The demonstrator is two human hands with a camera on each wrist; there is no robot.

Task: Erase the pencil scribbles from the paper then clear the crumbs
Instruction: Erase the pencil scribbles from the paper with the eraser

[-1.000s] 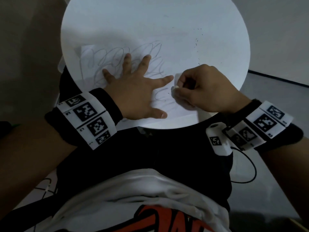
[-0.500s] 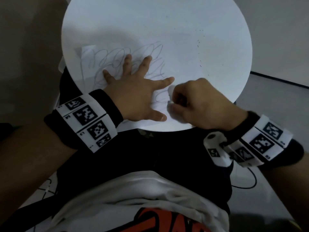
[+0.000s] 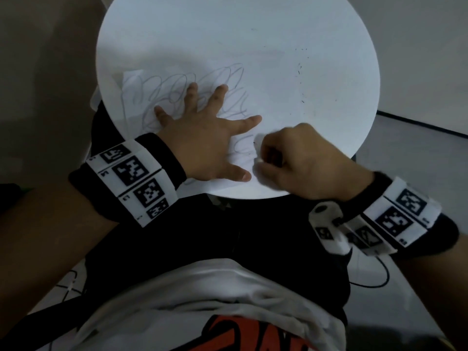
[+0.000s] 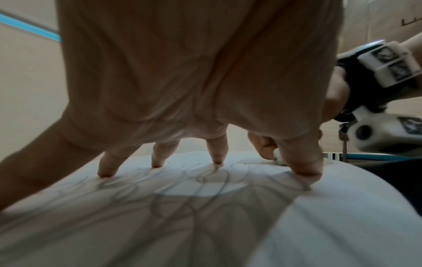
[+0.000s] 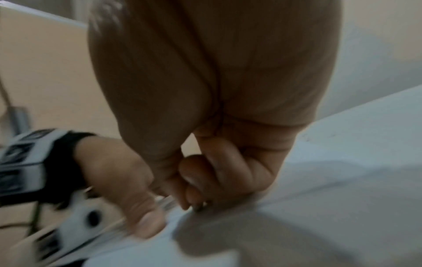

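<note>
While my right hand (image 3: 301, 163) curled tight round a small white eraser (image 3: 258, 160), only a corner of it showed between my thumb and bent fingers, pressed down on the paper (image 3: 266, 97) near the table's near edge. From the left wrist camera the eraser (image 4: 279, 156) peeked out just behind my left thumb, its tip touching the sheet. The right wrist picture was blurred, and I could make out little there beyond my clenched fingers (image 5: 196, 189) against the white surface.

My left hand (image 3: 202, 145) lay flat and spread wide on the paper just beside the right one, gripping nothing, its fingertips (image 4: 157, 162) pressing the sheet down. Grey pencil scribbles (image 3: 202, 95) looped under and around those fingers, reaching toward the paper's left edge; a few loops sat between my two hands.

Small dark crumbs (image 3: 300, 69) were scattered on the right part of the round white table (image 3: 228, 29), well apart from both hands.
</note>
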